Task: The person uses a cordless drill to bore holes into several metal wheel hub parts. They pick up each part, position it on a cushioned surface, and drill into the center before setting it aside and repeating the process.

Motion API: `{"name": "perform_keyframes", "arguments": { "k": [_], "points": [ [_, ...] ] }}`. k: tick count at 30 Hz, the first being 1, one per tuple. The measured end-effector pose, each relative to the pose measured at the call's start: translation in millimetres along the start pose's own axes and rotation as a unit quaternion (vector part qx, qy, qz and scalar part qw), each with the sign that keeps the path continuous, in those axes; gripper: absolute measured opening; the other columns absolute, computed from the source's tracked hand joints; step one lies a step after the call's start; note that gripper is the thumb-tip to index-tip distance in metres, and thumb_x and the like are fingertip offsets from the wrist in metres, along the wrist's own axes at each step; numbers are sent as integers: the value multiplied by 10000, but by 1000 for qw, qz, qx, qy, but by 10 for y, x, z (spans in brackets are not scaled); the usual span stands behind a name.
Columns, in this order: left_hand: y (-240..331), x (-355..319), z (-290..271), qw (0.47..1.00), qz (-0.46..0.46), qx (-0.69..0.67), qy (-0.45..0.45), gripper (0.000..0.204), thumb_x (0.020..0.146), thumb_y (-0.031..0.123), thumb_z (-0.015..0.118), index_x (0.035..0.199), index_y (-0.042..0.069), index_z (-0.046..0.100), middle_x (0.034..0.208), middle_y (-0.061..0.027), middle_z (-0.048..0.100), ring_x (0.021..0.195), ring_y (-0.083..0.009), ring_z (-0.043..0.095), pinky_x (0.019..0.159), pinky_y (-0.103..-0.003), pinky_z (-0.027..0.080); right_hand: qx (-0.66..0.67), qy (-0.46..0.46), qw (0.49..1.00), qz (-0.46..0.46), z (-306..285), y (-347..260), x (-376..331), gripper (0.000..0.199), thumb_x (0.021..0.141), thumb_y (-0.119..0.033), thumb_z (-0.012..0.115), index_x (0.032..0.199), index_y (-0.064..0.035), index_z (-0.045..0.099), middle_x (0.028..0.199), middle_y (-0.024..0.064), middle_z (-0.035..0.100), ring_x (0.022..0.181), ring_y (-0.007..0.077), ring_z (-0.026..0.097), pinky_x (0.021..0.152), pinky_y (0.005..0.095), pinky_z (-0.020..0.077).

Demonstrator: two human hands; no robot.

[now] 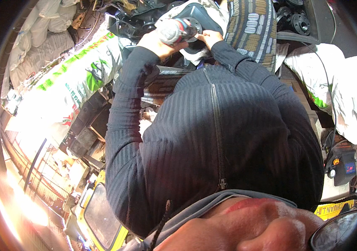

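Observation:
My left hand is wrapped round a grey and red power driver, whose dark nose points right. My right hand has thumb and fingertips pressed together just beside that nose. Whatever small thing it pinches is too small to make out. Under and behind both hands lies a dark part with a round grey centre and a broad dark plate. Whitish wrapping surrounds the plate.
Black parts are heaped at the far left. At far right, a grey bin holds round black flanged parts. White sacks stand at right, printed white sacks at left. Patterned fabric lies beside my right arm. A cable hangs at right.

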State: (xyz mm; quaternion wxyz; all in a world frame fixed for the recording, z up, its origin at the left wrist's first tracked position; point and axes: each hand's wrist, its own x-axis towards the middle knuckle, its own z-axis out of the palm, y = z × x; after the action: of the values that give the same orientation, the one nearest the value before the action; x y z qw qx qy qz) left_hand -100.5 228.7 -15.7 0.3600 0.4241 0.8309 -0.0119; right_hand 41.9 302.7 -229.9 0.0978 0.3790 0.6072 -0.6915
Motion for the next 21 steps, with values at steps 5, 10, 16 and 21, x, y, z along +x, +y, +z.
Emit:
{"name": "perform_keyframes", "arguments": {
  "k": [5,10,16,21],
  "points": [
    [-169,100,6,997,9,-71,3,664,679,497,703,1213,151,513,1121,-99,585,1009,-223,575,877,-296,440,-5,-2,1000,3,-17,-28,-14,407,744,-434,677,723,-34,608,580,47,521,551,132,468,556,298,389],
    [-177,121,92,997,-23,-30,-65,584,708,381,715,1190,126,507,1085,-114,552,961,-217,537,809,-342,443,14,-8,1000,-14,26,69,31,379,740,-426,679,748,-51,624,606,63,551,565,147,494,571,310,406],
    [-107,-68,304,992,8,123,-28,644,701,559,614,1073,37,551,920,-175,636,821,-312,631,721,-373,508,11,12,1000,-10,62,105,67,369,729,-433,678,762,-67,635,606,69,555,568,152,509,568,320,419],
    [-172,-74,401,998,-31,46,-13,579,701,479,649,1061,37,549,907,-178,637,823,-316,629,711,-374,507,-29,10,999,-9,27,62,46,344,729,-416,681,768,-78,638,604,80,568,572,178,535,576,325,428]
  ]
}}
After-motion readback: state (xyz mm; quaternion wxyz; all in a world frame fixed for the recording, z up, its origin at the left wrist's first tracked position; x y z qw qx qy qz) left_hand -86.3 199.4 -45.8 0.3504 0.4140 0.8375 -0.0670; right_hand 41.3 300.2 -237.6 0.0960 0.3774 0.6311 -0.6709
